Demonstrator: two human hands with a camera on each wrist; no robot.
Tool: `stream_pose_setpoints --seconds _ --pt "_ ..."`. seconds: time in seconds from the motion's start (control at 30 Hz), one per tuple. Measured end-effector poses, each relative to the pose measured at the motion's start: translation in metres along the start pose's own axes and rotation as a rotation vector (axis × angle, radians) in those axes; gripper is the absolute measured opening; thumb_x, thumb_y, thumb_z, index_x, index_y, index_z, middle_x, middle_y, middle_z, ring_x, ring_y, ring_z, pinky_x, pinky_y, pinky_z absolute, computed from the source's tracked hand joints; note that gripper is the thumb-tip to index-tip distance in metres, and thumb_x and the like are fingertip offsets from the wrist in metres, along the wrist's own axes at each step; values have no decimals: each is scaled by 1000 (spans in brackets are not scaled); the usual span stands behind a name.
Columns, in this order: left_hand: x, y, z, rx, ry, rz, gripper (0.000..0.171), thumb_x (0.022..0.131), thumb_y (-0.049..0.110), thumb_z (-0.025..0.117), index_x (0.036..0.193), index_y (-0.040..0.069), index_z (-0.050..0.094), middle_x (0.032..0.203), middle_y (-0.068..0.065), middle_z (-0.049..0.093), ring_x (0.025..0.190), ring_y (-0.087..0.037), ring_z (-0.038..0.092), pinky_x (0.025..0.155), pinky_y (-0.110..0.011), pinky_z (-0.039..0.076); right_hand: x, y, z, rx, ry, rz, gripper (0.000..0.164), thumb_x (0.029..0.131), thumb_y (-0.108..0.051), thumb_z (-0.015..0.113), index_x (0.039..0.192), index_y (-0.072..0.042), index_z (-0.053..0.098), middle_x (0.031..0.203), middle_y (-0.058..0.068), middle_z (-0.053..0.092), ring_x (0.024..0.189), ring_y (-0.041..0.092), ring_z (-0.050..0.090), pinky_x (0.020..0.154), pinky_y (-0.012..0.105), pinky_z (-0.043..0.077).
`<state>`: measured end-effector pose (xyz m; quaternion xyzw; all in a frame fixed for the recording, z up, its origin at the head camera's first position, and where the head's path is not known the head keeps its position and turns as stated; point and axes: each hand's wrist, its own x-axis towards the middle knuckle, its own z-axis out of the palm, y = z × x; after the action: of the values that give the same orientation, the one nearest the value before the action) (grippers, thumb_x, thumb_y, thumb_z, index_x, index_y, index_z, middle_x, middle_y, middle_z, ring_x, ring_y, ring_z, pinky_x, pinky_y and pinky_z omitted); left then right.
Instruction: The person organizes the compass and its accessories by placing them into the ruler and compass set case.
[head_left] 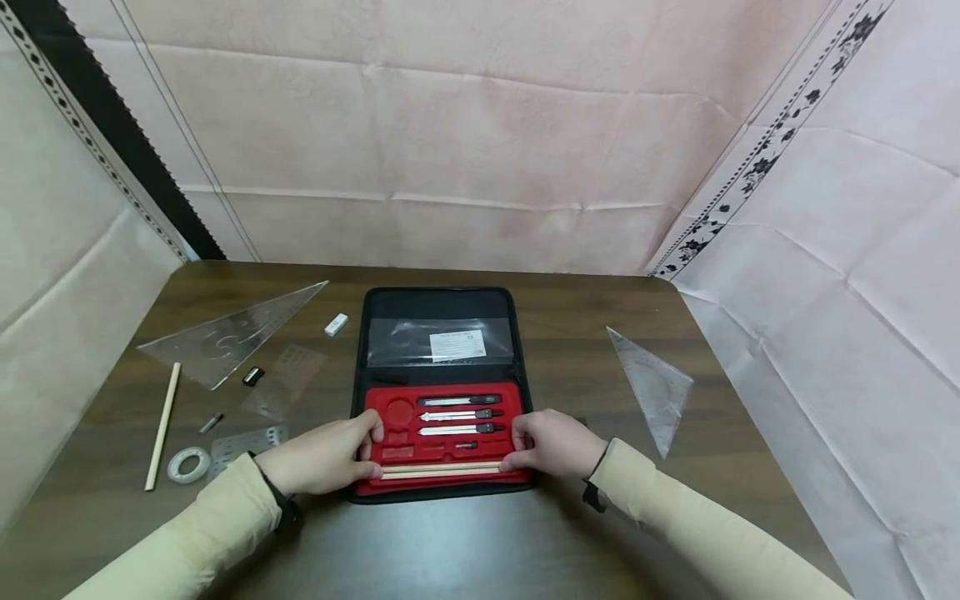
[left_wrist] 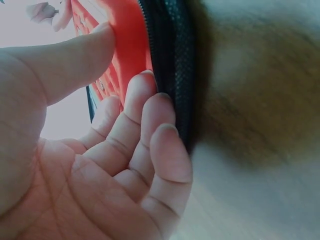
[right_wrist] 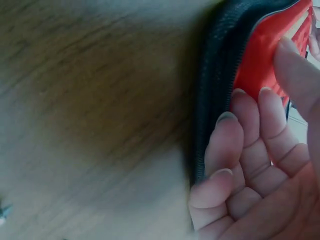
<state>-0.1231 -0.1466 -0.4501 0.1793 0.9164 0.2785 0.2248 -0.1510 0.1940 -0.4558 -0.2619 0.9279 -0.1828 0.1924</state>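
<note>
A black zip case (head_left: 438,302) lies unfolded on the table, with a red tray (head_left: 507,396) in its near half. In the tray sit drawing compasses (head_left: 453,430) and, along the near edge, two thin pale wooden sticks (head_left: 442,471). My left hand (head_left: 326,454) holds the case's left edge, its thumb over the tray by the sticks' left ends. On the right edge, my right hand (head_left: 558,442) does the same, its thumb at the sticks' right ends. In both wrist views, curled fingertips lie against the zipper edge (left_wrist: 170,55) of the case.
Left of the case lie a clear set square (head_left: 232,333), an eraser (head_left: 336,325), a black sharpener (head_left: 253,376), a tape roll (head_left: 188,465), a stencil plate (head_left: 243,446) and a wooden stick (head_left: 162,427). Another set square (head_left: 651,387) lies right. Cloth (head_left: 450,167) hangs behind the table.
</note>
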Motion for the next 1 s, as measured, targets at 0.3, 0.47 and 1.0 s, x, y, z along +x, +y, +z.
stream_pose_setpoints --seconds 0.3,0.47,1.0 --pt "-1 -2 1 -12 -7 7 36 81 23 80 96 15 49 71 3 52 61 -13 50 60 -31 41 8 -9 -1 -1 -33 79 38 80 -57 70 71 -23 57 59 -9 56 57 10 54 52 27 42" --pt "-1 -2 0 -13 -9 2 35 81 24 80 96 16 49 71 3 52 61 -14 49 60 -31 40 14 -14 2 -64 -6 104 40 77 -57 74 71 -21 55 58 -8 53 55 10 51 51 26 40" --pt "5 -1 1 -19 -20 -31 23 88 20 72 95 16 50 73 0 52 63 -15 51 61 -33 43 14 -23 4 -104 -18 161 40 81 -57 69 78 -19 56 60 -8 53 55 12 51 51 28 41"
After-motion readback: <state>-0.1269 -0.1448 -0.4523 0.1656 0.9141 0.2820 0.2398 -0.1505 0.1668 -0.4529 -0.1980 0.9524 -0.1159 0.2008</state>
